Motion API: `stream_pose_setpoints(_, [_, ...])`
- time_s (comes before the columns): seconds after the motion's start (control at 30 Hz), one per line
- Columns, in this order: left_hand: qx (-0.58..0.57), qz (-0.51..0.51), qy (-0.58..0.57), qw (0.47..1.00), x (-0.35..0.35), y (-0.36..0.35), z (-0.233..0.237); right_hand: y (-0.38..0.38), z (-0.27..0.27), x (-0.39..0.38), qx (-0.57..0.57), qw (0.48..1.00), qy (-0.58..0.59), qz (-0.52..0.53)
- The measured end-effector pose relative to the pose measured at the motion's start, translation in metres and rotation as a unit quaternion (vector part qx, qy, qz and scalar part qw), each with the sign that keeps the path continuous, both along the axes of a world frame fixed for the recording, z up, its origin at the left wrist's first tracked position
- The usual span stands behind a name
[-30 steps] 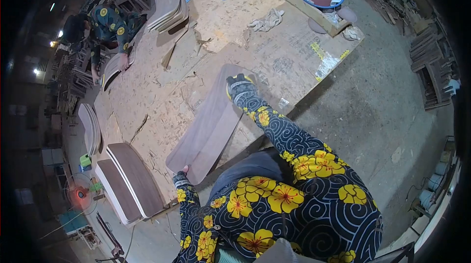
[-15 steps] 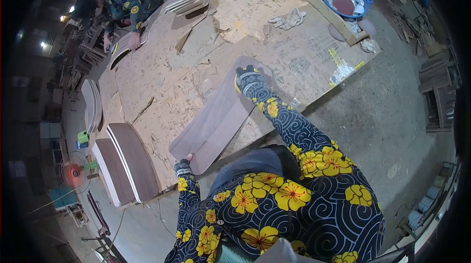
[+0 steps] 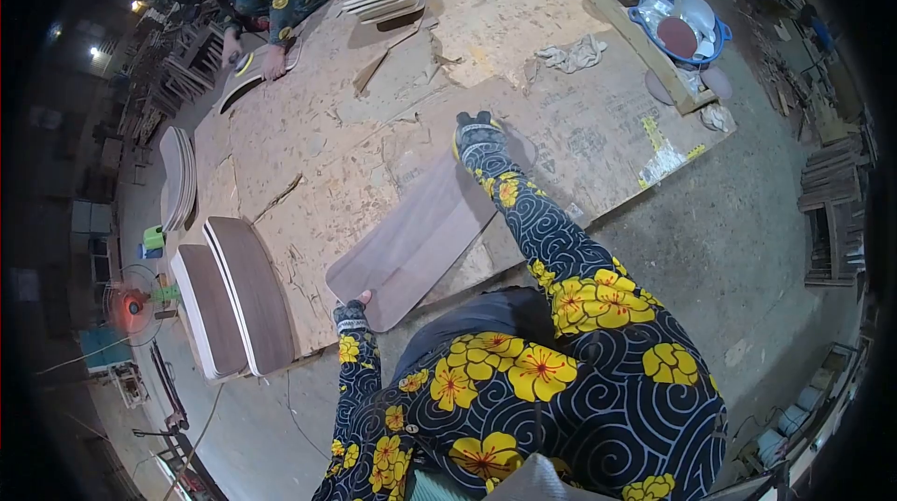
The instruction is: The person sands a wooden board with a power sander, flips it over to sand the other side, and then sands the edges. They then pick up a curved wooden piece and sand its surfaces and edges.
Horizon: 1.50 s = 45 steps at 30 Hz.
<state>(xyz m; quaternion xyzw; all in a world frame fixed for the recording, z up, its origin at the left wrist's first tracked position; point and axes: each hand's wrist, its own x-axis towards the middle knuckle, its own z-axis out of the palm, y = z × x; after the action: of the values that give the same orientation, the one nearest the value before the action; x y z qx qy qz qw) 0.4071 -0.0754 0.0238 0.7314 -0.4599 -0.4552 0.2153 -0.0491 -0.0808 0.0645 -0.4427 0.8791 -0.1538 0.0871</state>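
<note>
Lying on a chipboard table (image 3: 308, 155), a long wooden panel (image 3: 416, 239) is gripped at its near corner by the left hand (image 3: 353, 309). The gloved right hand (image 3: 476, 132) rests on its far end; I cannot tell whether that hand is open or closed.

right hand (image 3: 476, 132) slid farther along wood panel (image 3: 411, 244), arm stretched

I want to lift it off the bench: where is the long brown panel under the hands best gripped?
By its short rounded ends, one hand each. The panel lies flat and long, its near end at the table edge by the left hand, so come from that side, probably; the right hand rests on the far end.
</note>
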Motion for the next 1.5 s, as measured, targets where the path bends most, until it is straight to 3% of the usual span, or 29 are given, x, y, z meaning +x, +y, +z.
stream_pose_setpoints(0.1, [-0.044, -0.026, -0.147, 0.988, -0.025, 0.011, 0.034, -0.001, -0.011, 0.003, 0.001, 0.999, 0.027, 0.031])
stream_pose_setpoints(0.2, [0.023, 0.025, -0.041, 0.999, -0.053, 0.023, 0.072, 0.007, 0.004, 0.004, 0.003, 0.998, 0.037, 0.043])
stream_pose_setpoints(0.27, [0.005, -0.007, -0.071, 0.997, -0.065, 0.024, 0.085, -0.001, 0.008, -0.003, 0.0, 1.0, 0.017, 0.002])
stream_pose_setpoints(0.33, [-0.005, -0.036, -0.114, 0.993, -0.058, 0.021, 0.08, -0.005, 0.003, -0.009, -0.009, 1.0, 0.02, -0.006])
stream_pose_setpoints(0.37, [-0.02, -0.025, -0.043, 0.999, -0.055, 0.025, 0.077, -0.005, 0.0, -0.011, -0.009, 1.0, 0.026, -0.009])
stream_pose_setpoints(0.5, [0.016, -0.008, -0.047, 0.999, -0.042, 0.015, 0.052, 0.006, 0.006, -0.012, -0.026, 0.999, 0.031, -0.035])
stream_pose_setpoints(0.63, [0.04, -0.005, -0.124, 0.991, -0.041, 0.009, 0.059, 0.026, 0.008, -0.015, -0.045, 0.997, 0.059, -0.031])
stream_pose_setpoints(0.7, [0.009, 0.0, -0.034, 0.999, -0.03, 0.007, 0.041, 0.033, 0.015, -0.005, -0.005, 0.997, 0.047, -0.052])
stream_pose_setpoints(0.77, [-0.012, -0.006, 0.02, 1.0, -0.007, 0.0, -0.007, 0.045, 0.014, 0.01, -0.011, 0.999, 0.028, -0.043])
stream_pose_setpoints(0.8, [0.005, 0.001, 0.043, 0.999, -0.004, -0.001, -0.014, 0.053, 0.012, 0.019, -0.014, 0.999, 0.018, -0.039])
stream_pose_setpoints(0.87, [0.042, 0.013, 0.086, 0.995, -0.002, -0.007, -0.023, 0.06, 0.027, 0.05, 0.092, 0.995, 0.026, 0.036])
stream_pose_setpoints(1.0, [0.152, 0.021, 0.133, 0.979, 0.017, -0.022, -0.085, 0.061, 0.053, 0.123, 0.199, 0.975, -0.08, 0.048])
stream_pose_setpoints(1.03, [0.116, 0.026, 0.246, 0.962, 0.002, -0.004, -0.057, 0.062, 0.06, 0.136, 0.213, 0.969, -0.113, 0.048])
stream_pose_setpoints(1.1, [0.135, 0.046, 0.322, 0.936, -0.007, 0.004, -0.046, 0.043, -0.015, 0.136, 0.214, 0.965, -0.064, 0.136])
stream_pose_setpoints(1.17, [0.159, 0.071, 0.359, 0.917, -0.008, 0.008, -0.049, 0.046, -0.002, 0.144, 0.181, 0.978, -0.062, 0.084])
stream_pose_setpoints(1.23, [0.177, 0.093, 0.385, 0.901, -0.008, 0.01, -0.054, 0.029, -0.036, 0.114, 0.147, 0.987, -0.061, 0.014])
stream_pose_setpoints(1.4, [0.205, 0.11, 0.422, 0.876, -0.013, 0.013, -0.056, 0.021, -0.021, 0.096, 0.141, 0.986, -0.08, -0.035])
stream_pose_setpoints(1.5, [0.213, 0.118, 0.434, 0.867, -0.008, 0.014, -0.06, 0.021, -0.008, 0.153, 0.19, 0.975, -0.107, -0.029])
